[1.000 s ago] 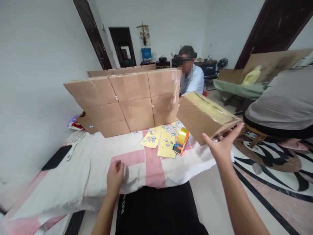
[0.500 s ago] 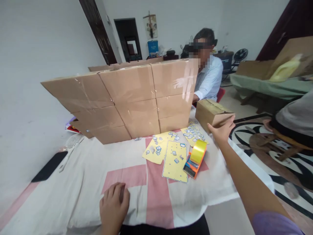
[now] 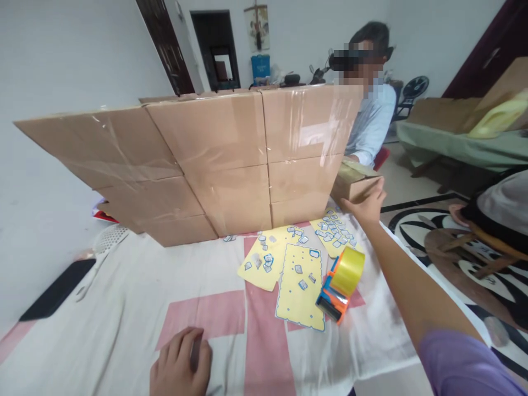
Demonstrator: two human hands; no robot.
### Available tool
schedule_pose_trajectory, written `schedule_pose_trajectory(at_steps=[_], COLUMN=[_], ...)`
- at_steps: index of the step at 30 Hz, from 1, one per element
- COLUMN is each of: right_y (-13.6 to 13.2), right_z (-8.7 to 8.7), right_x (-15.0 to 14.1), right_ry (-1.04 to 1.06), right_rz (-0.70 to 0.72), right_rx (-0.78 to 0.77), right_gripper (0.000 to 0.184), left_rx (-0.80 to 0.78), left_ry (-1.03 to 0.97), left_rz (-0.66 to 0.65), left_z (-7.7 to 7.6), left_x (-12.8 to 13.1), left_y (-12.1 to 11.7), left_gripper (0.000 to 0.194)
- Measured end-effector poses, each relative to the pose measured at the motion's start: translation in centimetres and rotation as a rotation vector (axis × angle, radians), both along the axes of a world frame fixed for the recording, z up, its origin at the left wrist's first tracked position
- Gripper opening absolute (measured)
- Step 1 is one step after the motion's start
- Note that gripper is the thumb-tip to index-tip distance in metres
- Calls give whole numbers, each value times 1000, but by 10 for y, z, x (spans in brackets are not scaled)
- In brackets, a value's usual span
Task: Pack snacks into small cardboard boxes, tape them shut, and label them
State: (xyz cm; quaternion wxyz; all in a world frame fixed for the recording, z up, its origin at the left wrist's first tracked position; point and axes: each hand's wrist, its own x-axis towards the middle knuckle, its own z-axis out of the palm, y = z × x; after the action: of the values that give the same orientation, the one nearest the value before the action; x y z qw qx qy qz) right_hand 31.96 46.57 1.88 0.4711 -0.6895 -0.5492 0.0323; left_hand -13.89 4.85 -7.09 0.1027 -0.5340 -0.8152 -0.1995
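My right hand (image 3: 367, 204) reaches far forward, its fingers spread against the side of a small cardboard box (image 3: 355, 184) that rests on the cloth at the right end of a stacked wall of taped cardboard boxes (image 3: 223, 159). My left hand (image 3: 179, 366) lies curled on the white and pink cloth (image 3: 124, 308) near the front edge, with nothing visible in it. Yellow sticker sheets (image 3: 299, 280) and an orange tape dispenser (image 3: 341, 283) with a yellow roll lie between my hands.
A person in a light shirt (image 3: 371, 121) sits behind the boxes. Another person's grey back (image 3: 507, 203) shows at the right on a wooden stool. A black phone (image 3: 51, 289) lies at the left on the cloth. A green-covered table (image 3: 449, 146) stands at the back right.
My right hand carried the small box from mid-air on the right down to the cloth beside the box wall. The view moved forward and closer. My left hand stayed on the cloth.
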Motion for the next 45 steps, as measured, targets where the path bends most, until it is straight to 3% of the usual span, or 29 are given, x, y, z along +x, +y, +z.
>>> schedule_pose_trajectory(at_steps=[3, 7, 11, 14, 17, 21, 22, 26, 29, 33, 36, 39, 42, 45], right_y=[-1, 7, 12, -10, -64, -169, -197, -296, -348, -381, -384, -379, -373, -369], right_z=[-9, -5, -1, -7, -18, -29, -29, -28, -29, -35, -39, -44, -53, -62], right_x=[-1, -8, -5, 1, 10, 25, 27, 6, -44, -136, -196, -231, -240, -237], right_ry=[86, 106, 160, 245, 416, 415, 337, 86, 0, -170, -358, -470, -511, -558], right_rz=[-60, -130, 22, 117, 144, 49, 36, 43, 246, 748, 972, 1006, 979, 951], right_rx=[-104, -168, -116, -25, -27, -128, -159, -201, -124, -19, 73, 126, 160, 226], right_gripper=[152, 153, 153, 153, 129, 50, 42, 48, 46, 23, 16, 20, 20, 21], left_rx=[-2, -12, -8, 14, 22, 31, 37, 50, 74, 121, 278, 349, 263, 209], left_ry=[4, 4, 10, 14, 13, -1, -3, -33, -107, -439, -759, -731, -493, -379], left_rz=[4, 26, 18, 14, 19, 1, -5, -42, -55, -128, -215, -192, -95, -20], left_z=[-1, 3, 4, 1, -1, 3, 6, 15, 18, 22, 32, 54, 87, 125], left_x=[0, 4, 6, 4, 3, 6, 7, 11, 14, 6, -24, -80, -148, -215], left_y=[1, 2, 2, 2, 2, 2, 2, 2, 2, -1, -2, 10, 50, 115], left_gripper=[27, 27, 26, 26, 26, 25, 25, 26, 25, 22, 33, 38, 42, 39])
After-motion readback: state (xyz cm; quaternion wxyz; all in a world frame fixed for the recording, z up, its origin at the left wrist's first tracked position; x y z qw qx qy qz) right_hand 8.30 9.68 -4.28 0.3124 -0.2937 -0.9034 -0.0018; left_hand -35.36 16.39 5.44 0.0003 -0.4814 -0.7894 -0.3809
